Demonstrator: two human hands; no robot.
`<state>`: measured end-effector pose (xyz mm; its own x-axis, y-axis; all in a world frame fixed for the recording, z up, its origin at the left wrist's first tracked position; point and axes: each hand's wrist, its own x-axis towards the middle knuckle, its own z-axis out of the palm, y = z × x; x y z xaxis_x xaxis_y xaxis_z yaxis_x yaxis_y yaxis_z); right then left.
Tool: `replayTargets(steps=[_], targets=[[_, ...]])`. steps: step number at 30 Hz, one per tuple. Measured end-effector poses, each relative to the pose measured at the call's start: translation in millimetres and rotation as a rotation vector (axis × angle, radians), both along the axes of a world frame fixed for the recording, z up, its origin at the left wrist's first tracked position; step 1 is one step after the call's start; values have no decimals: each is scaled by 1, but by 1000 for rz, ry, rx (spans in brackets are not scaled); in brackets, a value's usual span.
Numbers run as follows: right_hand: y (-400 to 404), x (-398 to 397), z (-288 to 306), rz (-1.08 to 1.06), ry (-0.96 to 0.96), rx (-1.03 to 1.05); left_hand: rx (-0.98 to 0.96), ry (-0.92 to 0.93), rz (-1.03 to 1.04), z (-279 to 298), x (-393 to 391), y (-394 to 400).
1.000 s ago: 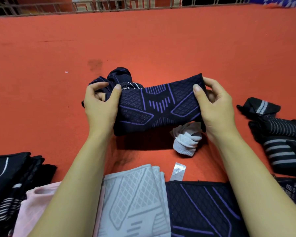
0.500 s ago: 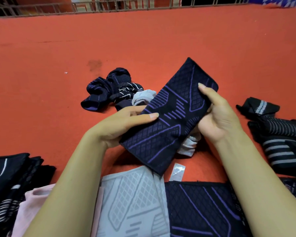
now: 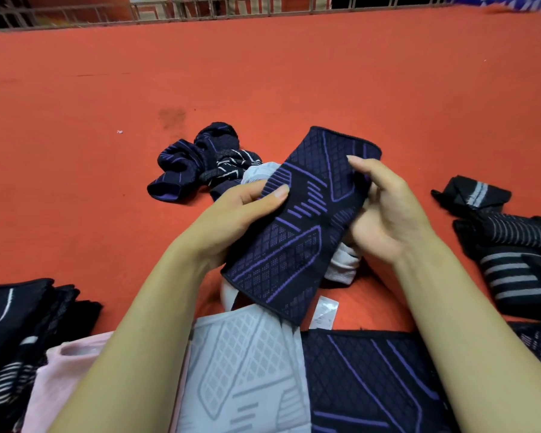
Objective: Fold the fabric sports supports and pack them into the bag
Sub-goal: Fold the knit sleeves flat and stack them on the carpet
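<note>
A navy sleeve with purple lines is pinched at its nine o'clock edge by the left hand and its three o'clock edge by the right hand, above the orange surface. Folding seems in hand; halving it is judged next. No bag is seen.

Two hands; one held navy-purple support; one white tag; one red surface.

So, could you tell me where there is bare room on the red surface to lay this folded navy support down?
Free: the wide red surface between the metal railing and the crumpled navy pile, and the stretch left of that pile. Crowded: the near edge, with grey patterned, navy and black stacks, and the right, with black striped supports.
</note>
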<state>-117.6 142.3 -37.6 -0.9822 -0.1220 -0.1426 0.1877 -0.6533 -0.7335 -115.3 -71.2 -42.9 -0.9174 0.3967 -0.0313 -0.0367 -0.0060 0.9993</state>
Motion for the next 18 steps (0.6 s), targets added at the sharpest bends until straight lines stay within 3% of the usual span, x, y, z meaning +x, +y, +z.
replayTargets(steps=[6, 10, 12, 15, 18], targets=[[-4, 4, -6, 159, 167, 262, 67, 141, 231, 0, -4, -1], [-5, 2, -14, -8, 327, 547, -183, 431, 416, -6, -8, 1], [-3, 2, -18, -46, 470, 713, -234, 483, 525, -7, -10, 2], [-3, 4, -17, -90, 594, 894, -185, 505, 534, -8, -11, -2], [-7, 3, -21, -81, 599, 1029, -154, 521, 490, -6, -11, -4]])
